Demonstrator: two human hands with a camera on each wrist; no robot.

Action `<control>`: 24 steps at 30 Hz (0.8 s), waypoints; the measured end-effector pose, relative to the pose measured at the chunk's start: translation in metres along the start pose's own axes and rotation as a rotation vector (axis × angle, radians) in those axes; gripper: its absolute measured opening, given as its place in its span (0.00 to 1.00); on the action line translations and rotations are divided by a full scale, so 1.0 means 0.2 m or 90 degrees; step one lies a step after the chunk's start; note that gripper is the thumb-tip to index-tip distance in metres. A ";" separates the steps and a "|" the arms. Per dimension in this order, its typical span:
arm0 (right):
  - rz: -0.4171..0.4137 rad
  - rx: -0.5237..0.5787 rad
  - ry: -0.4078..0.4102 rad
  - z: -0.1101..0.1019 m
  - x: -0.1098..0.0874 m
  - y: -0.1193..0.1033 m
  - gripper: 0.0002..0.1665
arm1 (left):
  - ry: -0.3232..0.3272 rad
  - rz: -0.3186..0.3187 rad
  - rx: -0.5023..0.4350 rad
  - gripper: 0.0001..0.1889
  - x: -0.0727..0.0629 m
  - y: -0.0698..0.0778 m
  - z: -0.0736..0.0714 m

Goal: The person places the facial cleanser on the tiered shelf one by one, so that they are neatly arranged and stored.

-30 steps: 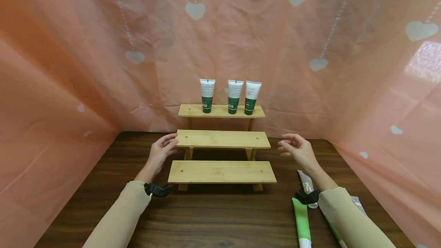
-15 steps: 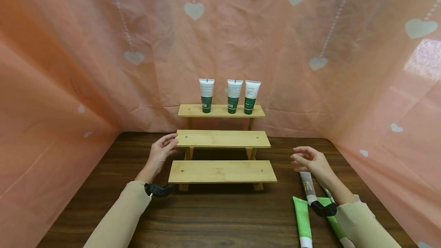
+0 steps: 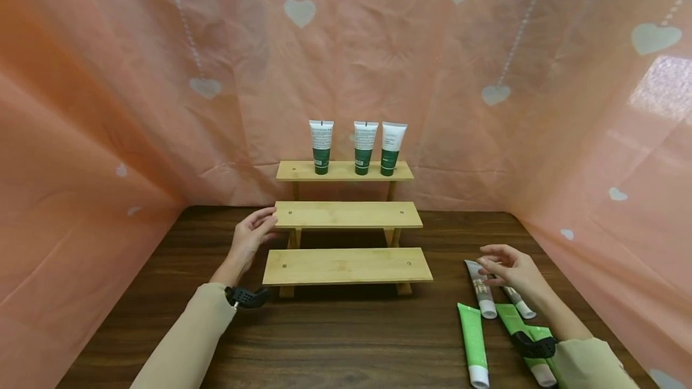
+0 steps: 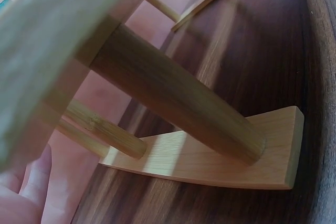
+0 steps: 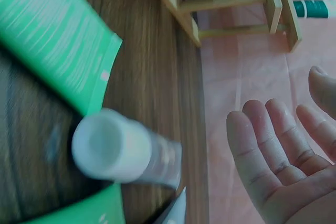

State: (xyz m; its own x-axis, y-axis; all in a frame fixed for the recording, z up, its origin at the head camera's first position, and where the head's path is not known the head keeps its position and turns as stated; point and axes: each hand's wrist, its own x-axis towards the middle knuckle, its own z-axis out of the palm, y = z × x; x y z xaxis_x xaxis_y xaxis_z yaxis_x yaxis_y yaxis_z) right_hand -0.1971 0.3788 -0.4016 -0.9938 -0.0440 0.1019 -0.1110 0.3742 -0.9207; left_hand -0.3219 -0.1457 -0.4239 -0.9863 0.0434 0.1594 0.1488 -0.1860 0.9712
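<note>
A three-tier wooden display stand [image 3: 346, 215] is on the table, with three white-and-green squeeze tubes [image 3: 364, 149] upright on its top board. My left hand [image 3: 250, 239] holds the left end of the middle board between thumb and fingers; in the left wrist view its fingertips [image 4: 39, 177] show beside the blurred board. My right hand [image 3: 513, 272] hovers over the tubes on the right, fingers loosely bent, palm holding nothing. Below it lie a grey tube [image 3: 481, 290] and a second grey tube [image 3: 520, 303], partly hidden. Green tubes [image 3: 472, 341] lie nearer, some partly under the right wrist.
Dark wood-grain table [image 3: 324, 341] spreads in front of the stand. A pink curtain [image 3: 243, 125] with white hearts encloses the back and sides. The stand's foot rail [image 4: 210, 161] rests on the table.
My right hand has moved right and nearer, from beside the middle board to above the lying tubes, uncovering more of them. The left hand has stayed at the board's end.
</note>
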 end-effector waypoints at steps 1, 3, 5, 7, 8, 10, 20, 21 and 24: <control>0.014 -0.004 0.003 -0.01 0.00 0.01 0.25 | 0.000 0.000 -0.001 0.23 0.00 0.01 0.00; 0.041 -0.018 0.006 -0.03 -0.01 0.03 0.26 | 0.002 -0.001 -0.002 0.23 -0.01 0.01 0.00; 0.067 -0.036 0.004 -0.04 -0.02 0.05 0.28 | 0.006 -0.003 -0.003 0.23 0.00 0.00 0.00; 0.095 -0.052 -0.004 -0.04 -0.03 0.06 0.30 | 0.010 -0.004 -0.003 0.23 0.01 -0.02 0.00; 0.105 -0.059 -0.012 -0.05 -0.03 0.07 0.30 | 0.012 -0.003 -0.002 0.24 0.02 -0.03 -0.01; 0.126 -0.069 -0.022 -0.05 -0.03 0.09 0.31 | 0.017 0.001 0.000 0.24 0.03 -0.05 -0.01; 0.173 -0.080 -0.033 -0.08 -0.01 0.18 0.35 | 0.024 0.008 0.011 0.23 0.03 -0.07 -0.02; 0.181 -0.078 -0.030 -0.08 -0.01 0.18 0.34 | 0.024 0.007 0.012 0.23 0.03 -0.07 -0.02; 0.199 -0.089 -0.036 -0.07 0.00 0.18 0.33 | 0.017 0.003 0.002 0.23 0.04 -0.07 -0.02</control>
State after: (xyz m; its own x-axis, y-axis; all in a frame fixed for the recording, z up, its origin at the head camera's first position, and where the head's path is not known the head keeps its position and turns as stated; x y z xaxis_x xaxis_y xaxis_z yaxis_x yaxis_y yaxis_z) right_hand -0.2016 0.4053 -0.4295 -0.9784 0.0431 -0.2023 0.1965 0.5002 -0.8433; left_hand -0.3315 -0.1459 -0.4361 -0.9870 0.0157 0.1599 0.1544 -0.1826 0.9710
